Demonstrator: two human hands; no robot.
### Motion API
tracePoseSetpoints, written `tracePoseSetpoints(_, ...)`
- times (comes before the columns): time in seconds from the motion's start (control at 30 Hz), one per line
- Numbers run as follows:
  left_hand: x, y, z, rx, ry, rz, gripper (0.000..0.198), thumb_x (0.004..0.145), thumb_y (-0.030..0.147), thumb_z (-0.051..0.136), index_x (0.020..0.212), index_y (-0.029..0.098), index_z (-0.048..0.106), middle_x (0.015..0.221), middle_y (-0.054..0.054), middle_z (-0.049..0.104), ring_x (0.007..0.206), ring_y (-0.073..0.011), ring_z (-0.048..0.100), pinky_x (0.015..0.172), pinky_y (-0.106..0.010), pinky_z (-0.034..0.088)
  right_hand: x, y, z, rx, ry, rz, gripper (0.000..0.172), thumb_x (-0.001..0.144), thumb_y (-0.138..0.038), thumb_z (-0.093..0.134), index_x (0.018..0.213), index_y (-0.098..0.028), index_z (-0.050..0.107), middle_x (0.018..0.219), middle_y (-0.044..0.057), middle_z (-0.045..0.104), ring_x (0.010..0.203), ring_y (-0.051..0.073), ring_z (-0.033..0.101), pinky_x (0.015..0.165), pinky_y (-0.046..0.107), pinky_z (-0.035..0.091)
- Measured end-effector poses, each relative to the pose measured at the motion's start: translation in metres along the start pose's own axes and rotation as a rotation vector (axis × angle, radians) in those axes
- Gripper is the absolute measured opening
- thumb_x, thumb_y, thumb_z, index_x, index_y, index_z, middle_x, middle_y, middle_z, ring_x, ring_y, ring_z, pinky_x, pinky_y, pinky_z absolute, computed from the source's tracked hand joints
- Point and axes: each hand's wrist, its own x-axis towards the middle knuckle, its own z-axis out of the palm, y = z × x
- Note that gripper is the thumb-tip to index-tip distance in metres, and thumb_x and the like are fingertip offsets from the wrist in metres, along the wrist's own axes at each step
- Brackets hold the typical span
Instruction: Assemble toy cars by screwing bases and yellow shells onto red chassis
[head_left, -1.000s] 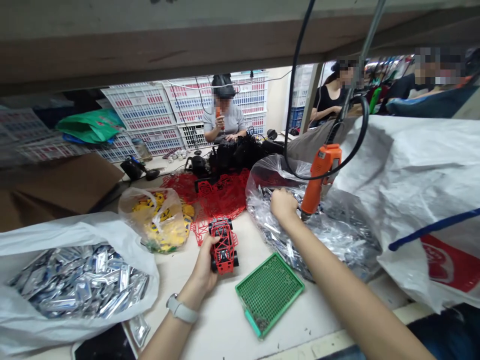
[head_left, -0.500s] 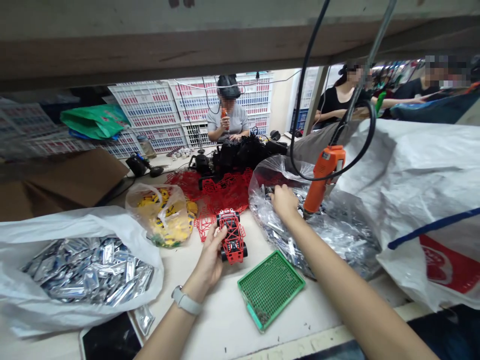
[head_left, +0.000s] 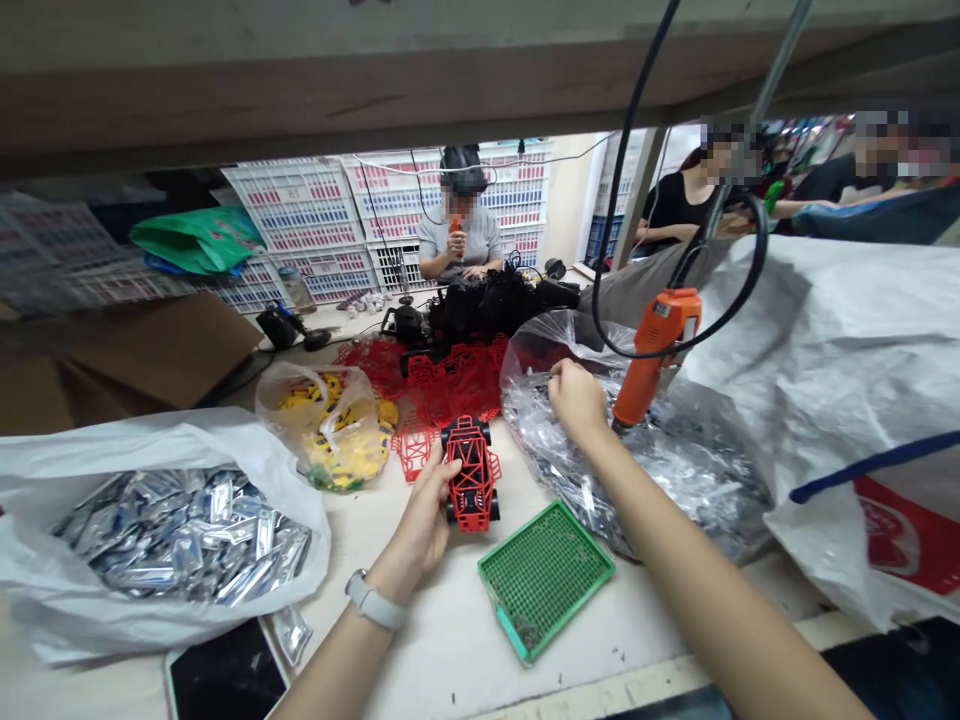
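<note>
My left hand point(head_left: 424, 505) grips a toy car point(head_left: 472, 472) with a red lattice frame and black wheels, the thumb lying over its edge. Over a clear plastic bag point(head_left: 540, 420) of shiny silver parts is my right hand point(head_left: 579, 402), its fingers curled in. Whatever those fingers hold, if anything, is hidden. An orange electric screwdriver point(head_left: 649, 360) hangs tip down just right of that hand. Below the car and to its right lies a green tray point(head_left: 547, 575) with a grid of holes and small screws in one corner.
Red lattice frames point(head_left: 457, 385) are heaped behind the car, black parts point(head_left: 487, 300) beyond. On the left stand a bag of yellow parts point(head_left: 337, 430) and a white sack point(head_left: 225, 430) of silver packets. A white sack point(head_left: 847, 330) bulges at right. A co-worker point(head_left: 461, 235) sits opposite.
My right hand has drawn back slightly within the bag's area, its fingers more curled. The left hand still holds the car, now turned a little more upright. The view has shifted slightly.
</note>
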Motion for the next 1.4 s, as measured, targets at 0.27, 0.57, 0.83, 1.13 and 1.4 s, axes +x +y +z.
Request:
tracePoseSetpoints(0.27,0.005,0.001,-0.001,-0.033,0.002,0.002,0.052,0.085,0.021,0.070,0.137,0.019,0.063,0.124,-0.008,0.078,0.092,-0.0191,0.076,0.071,-0.026,0.060,0.000,0.007,0.022,0.042,-0.113,-0.169,0.024,0.098,-0.034,0.069,0.116,-0.018,0.069,0.130,0.009,0.067,0.118,0.026,0.064,0.102,0.048,0.053)
tracePoseSetpoints(0.57,0.001,0.009,0.006,-0.081,0.028,-0.062,0.041,0.096,0.034,0.052,0.129,0.013,0.065,0.095,-0.010,0.082,0.067,-0.0207,0.076,0.058,-0.031,0.062,0.001,0.014,0.018,0.410,0.108,-0.152,0.017,0.097,-0.018,0.056,0.097,-0.015,0.072,0.118,0.019,0.067,0.118,0.035,0.061,0.103,0.050,0.049)
tracePoseSetpoints(0.83,-0.004,0.016,0.015,-0.077,0.020,-0.162,0.042,0.107,0.040,0.037,0.110,0.011,0.069,0.080,-0.009,0.080,0.053,-0.0188,0.074,0.032,-0.020,0.041,-0.051,-0.001,0.021,0.964,-0.005,-0.436,0.031,0.104,-0.045,0.050,0.114,-0.020,0.066,0.078,0.003,0.072,0.057,0.016,0.063,0.054,0.028,0.053)
tracePoseSetpoints(1.13,-0.008,0.015,0.018,-0.060,-0.007,-0.141,0.043,0.110,0.038,0.038,0.122,0.012,0.070,0.093,-0.010,0.083,0.061,-0.0169,0.075,0.037,-0.021,0.040,-0.090,-0.015,0.040,1.070,0.066,-0.727,0.035,0.096,-0.011,0.055,0.110,-0.030,0.080,0.130,0.008,0.071,0.122,0.023,0.067,0.102,0.042,0.057)
tracePoseSetpoints(1.4,-0.006,0.007,0.012,-0.041,-0.045,-0.075,0.040,0.098,0.048,0.064,0.118,0.015,0.073,0.101,-0.009,0.082,0.079,-0.0192,0.076,0.066,-0.026,0.058,-0.110,-0.018,0.028,0.785,0.496,-0.668,0.037,0.095,-0.008,0.061,0.108,-0.035,0.082,0.119,0.007,0.063,0.104,0.024,0.058,0.084,0.041,0.052)
